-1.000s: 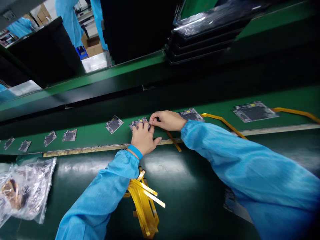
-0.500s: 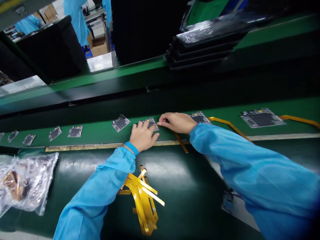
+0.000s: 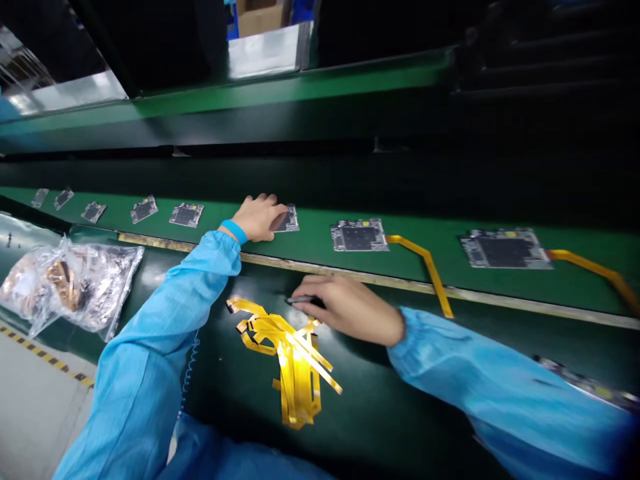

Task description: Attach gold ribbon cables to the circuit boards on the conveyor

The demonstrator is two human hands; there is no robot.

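Note:
My left hand (image 3: 257,217) reaches over a small circuit board (image 3: 289,220) on the green strip, fingers stretched and thumb apart, touching or just above its left part. The hand covers some of that board. Just above the heap of yellow flat ribbon cables (image 3: 295,373), my right hand (image 3: 345,307) is closed on a slim dark tool (image 3: 305,300), whose pointed end sticks out to the left. Its exact kind cannot be made out. Between my hands and to the right lies another circuit board (image 3: 360,237), with a ribbon cable (image 3: 425,257) running from its right edge.
Farther right sits a circuit board (image 3: 505,249) with its own cable (image 3: 585,258). Several bare boards (image 3: 187,215) line the strip to the left. A clear plastic bag (image 3: 95,287) with orange-brown contents lies at left. A pale ledge (image 3: 340,269) edges the strip. Another board (image 3: 585,381) is partly behind my right sleeve.
My left hand has moved left from the board now bearing a cable to the one beside it. My right hand has drawn back toward the cable heap. The view has shifted.

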